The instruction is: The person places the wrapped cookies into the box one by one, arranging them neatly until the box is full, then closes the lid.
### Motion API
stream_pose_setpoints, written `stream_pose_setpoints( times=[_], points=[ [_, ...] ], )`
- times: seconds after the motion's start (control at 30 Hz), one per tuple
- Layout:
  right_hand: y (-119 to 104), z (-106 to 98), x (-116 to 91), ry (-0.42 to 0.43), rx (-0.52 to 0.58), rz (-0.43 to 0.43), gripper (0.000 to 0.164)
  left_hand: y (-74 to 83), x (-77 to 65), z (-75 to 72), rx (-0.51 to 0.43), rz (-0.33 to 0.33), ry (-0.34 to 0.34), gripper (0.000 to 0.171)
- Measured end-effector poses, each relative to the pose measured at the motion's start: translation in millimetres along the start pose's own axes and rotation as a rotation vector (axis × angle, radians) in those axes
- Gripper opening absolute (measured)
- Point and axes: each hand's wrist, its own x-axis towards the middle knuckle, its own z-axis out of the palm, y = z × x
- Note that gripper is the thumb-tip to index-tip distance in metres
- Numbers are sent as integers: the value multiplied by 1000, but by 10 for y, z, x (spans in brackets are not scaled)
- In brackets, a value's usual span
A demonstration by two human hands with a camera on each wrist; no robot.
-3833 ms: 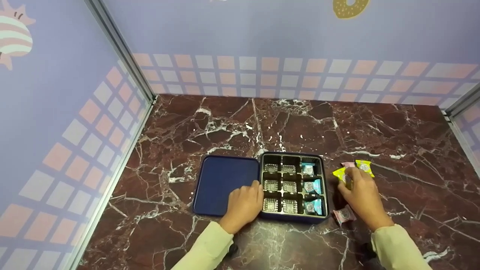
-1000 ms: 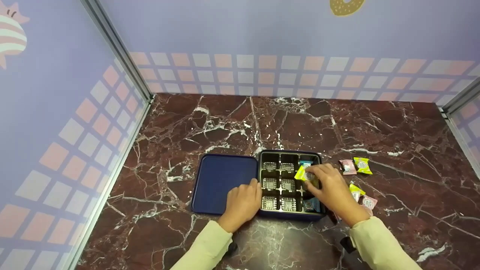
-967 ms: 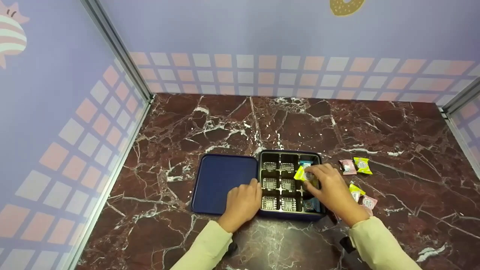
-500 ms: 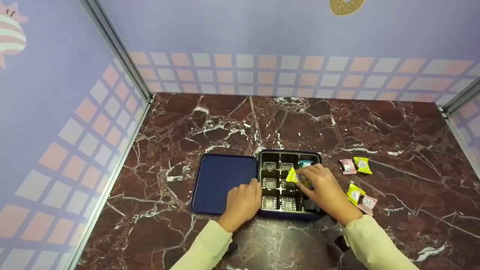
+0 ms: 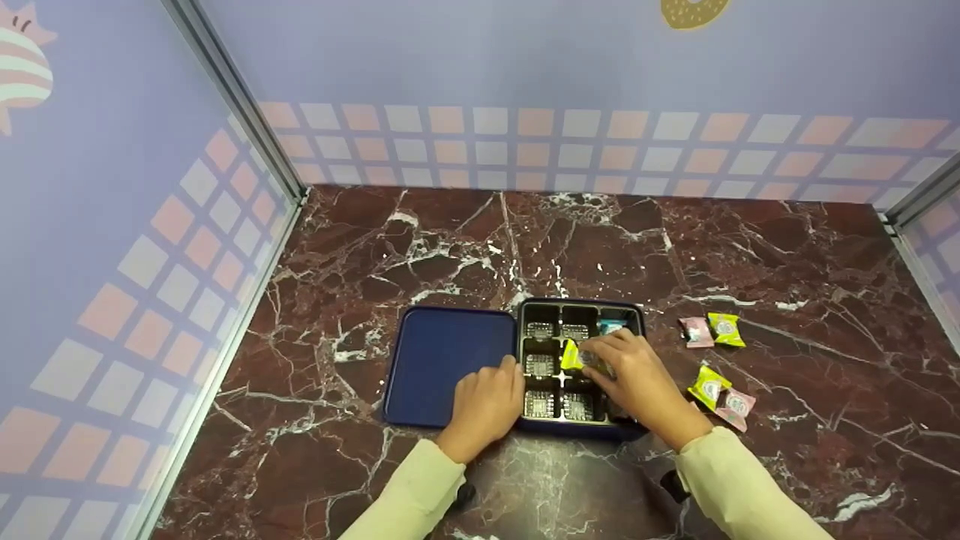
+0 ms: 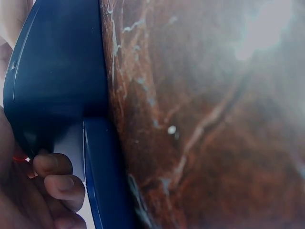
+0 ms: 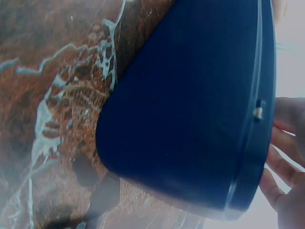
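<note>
A navy square tin stands on the marble tabletop, its insert divided into several compartments. My right hand pinches a yellow-wrapped candy at the centre compartment. A blue-wrapped candy lies in the far right compartment; the hand hides the rest of that column. At the tin's left edge, my left hand grips the rim with curled fingers, over the navy lid. The right wrist view shows the tin's outer wall with fingers above its rim; the held candy is hidden there.
Right of the tin lie a pink candy beside a yellow candy. Nearer are another yellow candy and a pink candy, with part of one more by the right wrist. Printed panels enclose the table's back and sides.
My right hand has picked up a yellow candy from the right and carried it left over the tin, from the right column to the centre compartment. The left hand has stayed at the rim.
</note>
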Motion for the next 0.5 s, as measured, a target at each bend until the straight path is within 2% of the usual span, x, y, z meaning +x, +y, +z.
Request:
stream_pose_setpoints(
  times=[0.3,0.5],
  points=[
    [-3,27,12,3,-17,-18,31,0,4,-1,-15,-11,-32,29],
    [0,43,26,12,-32,-24,29,-2,5,4,-17,-12,-30,29]
  ],
)
